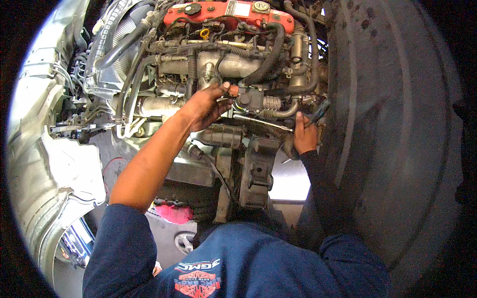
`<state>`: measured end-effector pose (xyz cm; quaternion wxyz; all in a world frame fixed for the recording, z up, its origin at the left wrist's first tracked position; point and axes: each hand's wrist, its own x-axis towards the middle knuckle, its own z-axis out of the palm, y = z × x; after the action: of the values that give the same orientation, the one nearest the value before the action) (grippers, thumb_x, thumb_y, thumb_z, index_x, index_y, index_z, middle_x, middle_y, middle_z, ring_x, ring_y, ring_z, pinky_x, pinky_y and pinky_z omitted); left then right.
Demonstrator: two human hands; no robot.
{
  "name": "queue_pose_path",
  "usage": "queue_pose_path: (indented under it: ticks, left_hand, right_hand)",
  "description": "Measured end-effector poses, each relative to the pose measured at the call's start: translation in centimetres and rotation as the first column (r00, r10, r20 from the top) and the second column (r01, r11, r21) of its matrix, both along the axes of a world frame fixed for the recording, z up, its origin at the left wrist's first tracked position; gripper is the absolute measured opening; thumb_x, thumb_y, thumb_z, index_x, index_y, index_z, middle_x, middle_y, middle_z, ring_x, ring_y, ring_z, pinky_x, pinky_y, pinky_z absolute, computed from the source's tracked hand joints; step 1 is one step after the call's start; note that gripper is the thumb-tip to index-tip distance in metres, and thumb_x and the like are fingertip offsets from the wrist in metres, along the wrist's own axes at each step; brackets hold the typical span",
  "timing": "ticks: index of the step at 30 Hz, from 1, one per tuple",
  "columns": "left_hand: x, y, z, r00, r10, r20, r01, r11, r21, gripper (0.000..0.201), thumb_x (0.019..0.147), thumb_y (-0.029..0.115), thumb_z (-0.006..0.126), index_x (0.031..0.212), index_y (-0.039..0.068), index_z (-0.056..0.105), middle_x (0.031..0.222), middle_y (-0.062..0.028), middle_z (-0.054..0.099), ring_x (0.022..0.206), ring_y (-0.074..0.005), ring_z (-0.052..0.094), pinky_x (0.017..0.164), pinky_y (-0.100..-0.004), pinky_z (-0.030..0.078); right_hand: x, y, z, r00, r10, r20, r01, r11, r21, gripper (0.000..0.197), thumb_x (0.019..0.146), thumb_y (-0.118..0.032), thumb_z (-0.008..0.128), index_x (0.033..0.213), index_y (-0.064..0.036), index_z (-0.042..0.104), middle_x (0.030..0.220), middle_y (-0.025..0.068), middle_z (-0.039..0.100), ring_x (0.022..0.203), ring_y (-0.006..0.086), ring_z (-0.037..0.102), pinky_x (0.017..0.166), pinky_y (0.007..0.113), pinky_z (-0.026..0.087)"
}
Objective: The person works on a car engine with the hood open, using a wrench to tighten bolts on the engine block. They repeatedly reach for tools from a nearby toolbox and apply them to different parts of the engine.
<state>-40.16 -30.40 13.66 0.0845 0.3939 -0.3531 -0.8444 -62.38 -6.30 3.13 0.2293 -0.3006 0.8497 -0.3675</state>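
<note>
My left hand (211, 107) reaches into the engine with its fingers curled around a small orange connector (233, 91). That connector sits at the left side of a black valve housing (251, 99), which has a ribbed metal part on its right. My right hand (305, 136) is lower and to the right, partly closed beside a dark blue-black piece (318, 113). What it grips is mostly hidden. A thin shiny metal rod (263, 122) runs below the valve housing, its right end close to the right hand's fingers.
A red engine cover (228, 15) with a black cap lies at the top. Black hoses (268, 54) and metal pipes crowd around both hands. Below hangs a black plastic box (256, 174). A dark panel (387, 109) fills the right; a pink cloth (174, 213) lies lower down.
</note>
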Motion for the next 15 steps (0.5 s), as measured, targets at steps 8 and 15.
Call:
queue_pose_path:
  ticks: [8, 15]
  left_hand:
    - [-0.4, 0.7, 2.2, 0.987, 0.067, 0.144, -0.054, 0.994, -0.092, 0.035, 0.105, 0.033, 0.057, 0.120, 0.002, 0.058, 0.112, -0.0111, 0.065, 0.092, -0.0187, 0.064, 0.084, -0.0301, 0.056]
    - [-0.9, 4.8, 5.6, 0.740, 0.353, 0.572, 0.609, 0.008, -0.793, 0.050, 0.101, 0.044, 0.055, 0.108, -0.005, 0.060, 0.095, -0.0330, 0.067, 0.085, -0.0498, 0.067, 0.079, -0.0560, 0.054]
  right_hand:
    - [-0.2, 0.3, 0.5, 0.998, 0.067, -0.021, -0.066, 0.997, 0.037, 0.061, 0.105, -0.054, 0.038, 0.097, -0.0018, 0.068, 0.078, 0.0268, 0.064, 0.080, 0.0475, 0.063, 0.071, 0.053, 0.046]
    - [-0.3, 0.5, -0.9, 0.990, 0.055, -0.133, -0.051, 0.998, 0.038, 0.062, 0.105, -0.056, 0.037, 0.096, -0.0046, 0.070, 0.076, 0.0279, 0.064, 0.078, 0.0485, 0.064, 0.071, 0.055, 0.046]
